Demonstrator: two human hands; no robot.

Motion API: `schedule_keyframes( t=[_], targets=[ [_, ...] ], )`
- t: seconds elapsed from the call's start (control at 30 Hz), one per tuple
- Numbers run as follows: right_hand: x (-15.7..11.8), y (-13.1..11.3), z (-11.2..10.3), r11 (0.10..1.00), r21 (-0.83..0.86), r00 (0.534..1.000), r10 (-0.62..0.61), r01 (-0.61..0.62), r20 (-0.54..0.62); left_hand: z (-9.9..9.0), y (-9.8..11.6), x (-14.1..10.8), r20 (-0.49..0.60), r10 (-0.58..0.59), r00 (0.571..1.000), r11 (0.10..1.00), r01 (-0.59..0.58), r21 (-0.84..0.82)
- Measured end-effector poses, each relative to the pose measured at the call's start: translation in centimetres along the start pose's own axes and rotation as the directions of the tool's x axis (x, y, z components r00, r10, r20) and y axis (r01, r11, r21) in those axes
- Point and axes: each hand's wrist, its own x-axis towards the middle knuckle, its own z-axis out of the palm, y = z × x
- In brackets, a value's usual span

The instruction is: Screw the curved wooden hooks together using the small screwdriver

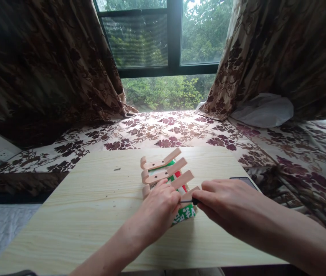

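Observation:
Several pale wooden hooks (163, 175) with upturned ends lie side by side over a green, white and red printed package (184, 215) on the table. Dark holes or screw heads show on the two farther ones. My left hand (161, 201) is closed over the nearer hooks, its fingers pressed together and holding the nearest one. My right hand (226, 201) grips the black handle of a screwdriver (187, 201). Its thin shaft points left, toward the fingers of my left hand. The tip is hidden there.
Small dark bits (117, 169) lie on the light wooden table (79, 214). A dark flat device, perhaps a phone (243, 181), lies at the right edge behind my right wrist. Beyond are a flowered window seat (168, 130), a white plastic bag (266, 110) and curtains (231, 69).

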Motion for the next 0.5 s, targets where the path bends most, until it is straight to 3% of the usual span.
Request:
schedule_keyframes(
  t=[0.17,0.27,0.5],
  targets=[
    [1.0,0.0,-0.2,1.0,-0.019,0.994,0.007,-0.005,0.105,0.2,-0.1,0.1,0.007,-0.009,1.0,1.0,0.009,0.005],
    [1.6,-0.1,-0.4,1.0,-0.017,0.994,-0.02,0.022,0.11,0.3,-0.2,0.2,0.009,-0.016,1.0,1.0,0.015,0.005],
    [3.4,-0.7,-0.9,0.969,-0.038,0.969,-0.243,0.245,0.05,-0.1,0.3,0.7,0.006,-0.032,0.999,0.999,0.032,-0.028]
  ],
)
